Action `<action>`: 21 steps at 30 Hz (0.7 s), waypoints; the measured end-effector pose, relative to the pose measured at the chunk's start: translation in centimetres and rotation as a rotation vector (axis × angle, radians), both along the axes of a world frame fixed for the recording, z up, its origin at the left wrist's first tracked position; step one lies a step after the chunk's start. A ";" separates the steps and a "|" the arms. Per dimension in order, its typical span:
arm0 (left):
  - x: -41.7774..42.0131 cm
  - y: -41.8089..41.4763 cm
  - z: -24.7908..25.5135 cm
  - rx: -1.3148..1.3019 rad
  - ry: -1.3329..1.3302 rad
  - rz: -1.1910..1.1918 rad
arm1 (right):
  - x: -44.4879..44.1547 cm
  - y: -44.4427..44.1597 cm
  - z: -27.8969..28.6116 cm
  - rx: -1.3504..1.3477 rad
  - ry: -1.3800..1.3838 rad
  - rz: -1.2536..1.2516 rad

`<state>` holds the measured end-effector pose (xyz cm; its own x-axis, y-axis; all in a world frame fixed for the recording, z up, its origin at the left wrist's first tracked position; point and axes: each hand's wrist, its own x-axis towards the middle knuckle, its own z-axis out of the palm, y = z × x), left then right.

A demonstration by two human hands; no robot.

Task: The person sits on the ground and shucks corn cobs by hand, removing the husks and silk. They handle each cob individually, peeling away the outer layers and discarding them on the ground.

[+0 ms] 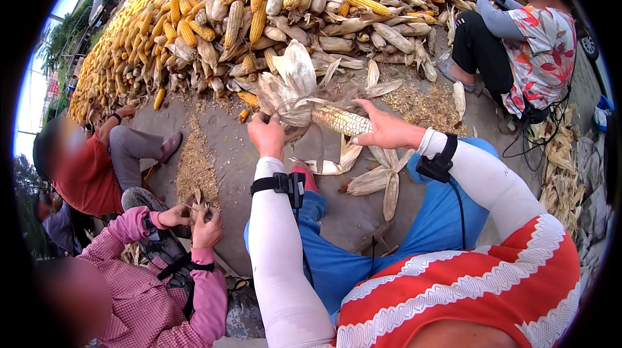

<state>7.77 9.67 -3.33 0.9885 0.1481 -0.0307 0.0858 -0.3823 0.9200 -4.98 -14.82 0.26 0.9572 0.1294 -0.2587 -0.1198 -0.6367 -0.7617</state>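
A pale yellow ear of corn [342,120] lies across the space between my hands, its kernels bare. Dry husk leaves [291,80] are peeled back from it and fan out on the left. My right hand [388,124] grips the ear's right end between thumb and fingers. With its fingers pinched, my left hand [267,135] holds the edge of the husk. Below the ear, loose husks [381,180] rest on the concrete ground [243,173].
A large heap of corn ears [311,8], some husked and some not, rises ahead. Loose kernels [197,163] are scattered on the ground. One person [539,56] sits at right, another [87,173] at left, and a third [146,289] close by at lower left. Husks [559,187] pile up at right.
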 end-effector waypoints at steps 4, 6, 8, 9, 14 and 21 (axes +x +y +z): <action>-0.2 1.1 -0.9 -0.044 0.078 0.043 | -0.1 0.6 1.7 -0.026 0.157 0.020; 0.0 1.5 -1.6 -0.074 0.108 0.060 | 0.0 0.6 1.9 -0.042 0.172 0.037; 0.1 2.0 -2.0 -0.065 0.141 0.094 | 0.0 0.3 1.8 -0.070 0.129 0.063; 0.1 2.2 -2.0 -0.062 0.158 0.111 | -0.1 -0.1 1.3 -0.091 0.081 0.081; 0.6 3.4 -2.6 -0.067 0.279 0.202 | -0.3 -0.9 -0.3 -0.104 0.002 0.111; 0.4 4.4 -2.9 -0.146 0.294 0.258 | -0.2 -0.9 0.2 -0.126 0.027 0.072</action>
